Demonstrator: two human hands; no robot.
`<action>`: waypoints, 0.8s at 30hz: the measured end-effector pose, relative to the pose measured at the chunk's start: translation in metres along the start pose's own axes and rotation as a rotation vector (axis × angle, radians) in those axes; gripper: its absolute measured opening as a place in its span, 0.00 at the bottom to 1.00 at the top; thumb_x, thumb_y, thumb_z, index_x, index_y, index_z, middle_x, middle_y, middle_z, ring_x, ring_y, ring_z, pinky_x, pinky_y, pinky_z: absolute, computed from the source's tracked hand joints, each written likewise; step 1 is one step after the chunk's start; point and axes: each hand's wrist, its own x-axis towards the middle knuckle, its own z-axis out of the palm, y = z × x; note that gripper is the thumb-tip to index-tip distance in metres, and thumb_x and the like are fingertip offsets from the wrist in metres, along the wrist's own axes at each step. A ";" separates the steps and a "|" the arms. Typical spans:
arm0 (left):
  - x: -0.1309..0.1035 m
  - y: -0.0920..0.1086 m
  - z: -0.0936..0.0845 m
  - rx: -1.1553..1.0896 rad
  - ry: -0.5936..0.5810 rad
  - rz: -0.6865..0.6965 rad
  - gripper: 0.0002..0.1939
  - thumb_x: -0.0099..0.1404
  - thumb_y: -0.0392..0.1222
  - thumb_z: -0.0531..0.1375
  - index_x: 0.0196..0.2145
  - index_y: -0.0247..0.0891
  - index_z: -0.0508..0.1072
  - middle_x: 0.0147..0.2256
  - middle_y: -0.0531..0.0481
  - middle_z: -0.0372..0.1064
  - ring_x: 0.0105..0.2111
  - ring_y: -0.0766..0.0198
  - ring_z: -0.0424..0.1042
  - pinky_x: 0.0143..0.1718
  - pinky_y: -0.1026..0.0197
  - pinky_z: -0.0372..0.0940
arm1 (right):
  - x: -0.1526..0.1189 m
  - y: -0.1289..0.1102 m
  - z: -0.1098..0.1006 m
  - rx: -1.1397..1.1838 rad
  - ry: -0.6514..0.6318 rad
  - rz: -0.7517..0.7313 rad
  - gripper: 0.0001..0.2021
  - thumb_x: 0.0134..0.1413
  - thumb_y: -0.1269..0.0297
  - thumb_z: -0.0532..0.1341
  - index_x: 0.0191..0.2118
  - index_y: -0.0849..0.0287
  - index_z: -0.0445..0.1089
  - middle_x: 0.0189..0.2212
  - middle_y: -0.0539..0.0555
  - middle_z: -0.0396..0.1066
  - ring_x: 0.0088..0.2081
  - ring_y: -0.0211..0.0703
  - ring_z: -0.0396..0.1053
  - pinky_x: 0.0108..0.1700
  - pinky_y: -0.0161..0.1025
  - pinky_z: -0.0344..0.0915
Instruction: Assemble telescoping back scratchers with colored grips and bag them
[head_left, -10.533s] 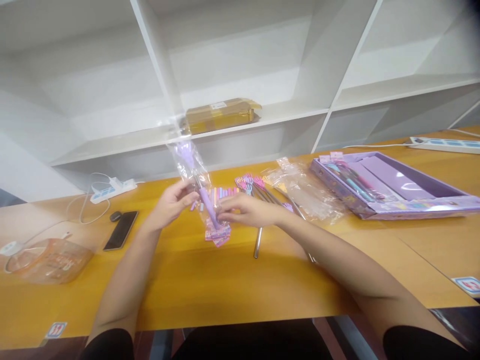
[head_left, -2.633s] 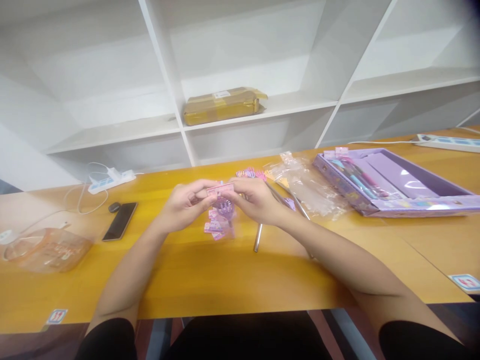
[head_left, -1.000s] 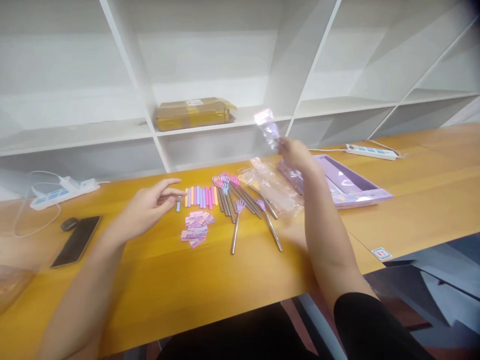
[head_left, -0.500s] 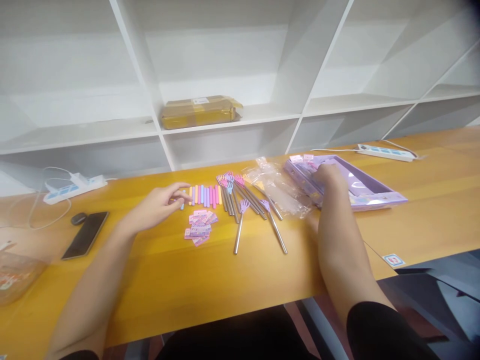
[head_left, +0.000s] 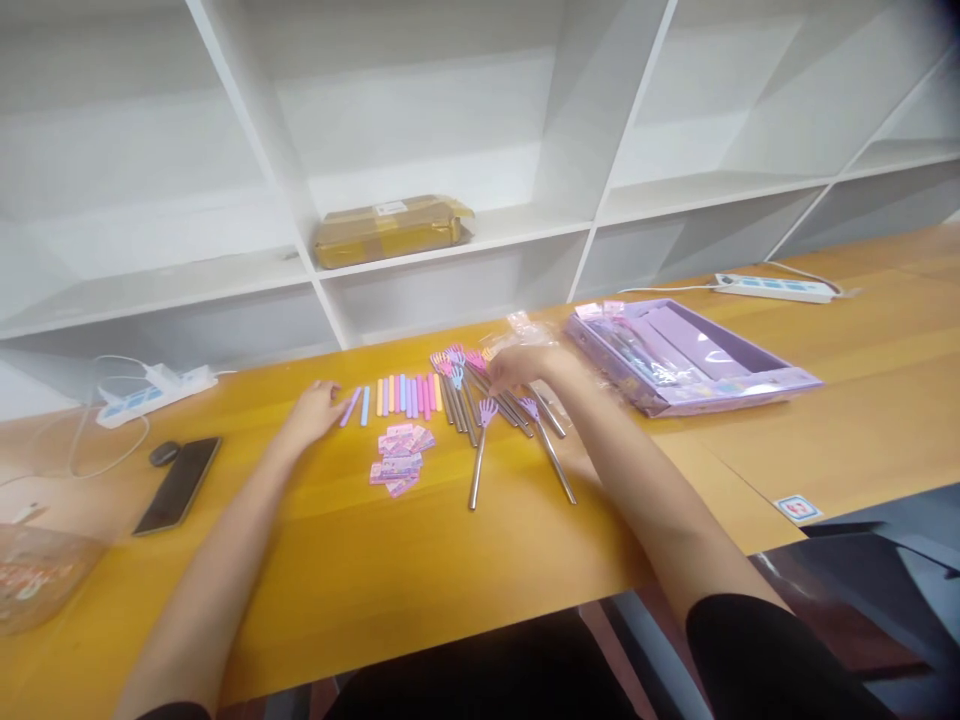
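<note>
My left hand [head_left: 313,412] rests on the table with fingers apart, its fingertips beside a slanted purple stick [head_left: 350,406]. A blue stick [head_left: 365,406] and a row of pastel sticks [head_left: 409,395] lie just right of it. My right hand [head_left: 525,368] is over a bunch of back scratchers [head_left: 463,400] with hand-shaped heads and metal rods. Its fingers are bent together and point down; what they hold, if anything, I cannot make out. Clear plastic bags [head_left: 517,325] lie partly hidden behind it. Two separate back scratchers [head_left: 478,455] lie nearer me, beside small pink cards [head_left: 401,460].
An open purple box [head_left: 750,350] with plastic-wrapped items stands at the right. Power strips [head_left: 776,288] lie along the back. At left are a phone [head_left: 178,485], a mouse [head_left: 165,454] and a clear bag [head_left: 45,575]. A taped parcel [head_left: 390,230] sits on the shelf.
My right hand has moved left from the purple box to the back scratchers. My left hand has drawn back left, and a slanted purple stick now shows beside its fingertips.
</note>
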 end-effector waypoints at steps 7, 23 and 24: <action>0.006 -0.012 0.026 0.049 -0.045 -0.013 0.21 0.68 0.49 0.59 0.53 0.35 0.76 0.50 0.35 0.78 0.50 0.48 0.76 0.52 0.54 0.68 | 0.018 -0.020 0.021 -0.042 -0.101 -0.075 0.14 0.55 0.59 0.73 0.42 0.64 0.83 0.39 0.61 0.81 0.40 0.50 0.75 0.41 0.39 0.62; -0.005 -0.022 -0.048 0.046 0.003 -0.098 0.20 0.71 0.50 0.48 0.35 0.39 0.76 0.38 0.39 0.79 0.35 0.51 0.75 0.37 0.56 0.62 | -0.011 0.006 -0.009 0.078 0.112 -0.229 0.11 0.54 0.69 0.66 0.44 0.60 0.79 0.42 0.57 0.81 0.41 0.45 0.75 0.42 0.35 0.65; -0.007 -0.018 -0.054 0.039 0.021 -0.101 0.21 0.71 0.51 0.47 0.36 0.39 0.76 0.37 0.40 0.79 0.34 0.52 0.74 0.37 0.56 0.61 | -0.014 0.008 -0.011 0.105 0.140 -0.254 0.13 0.54 0.69 0.65 0.46 0.59 0.79 0.44 0.56 0.81 0.42 0.44 0.75 0.43 0.35 0.65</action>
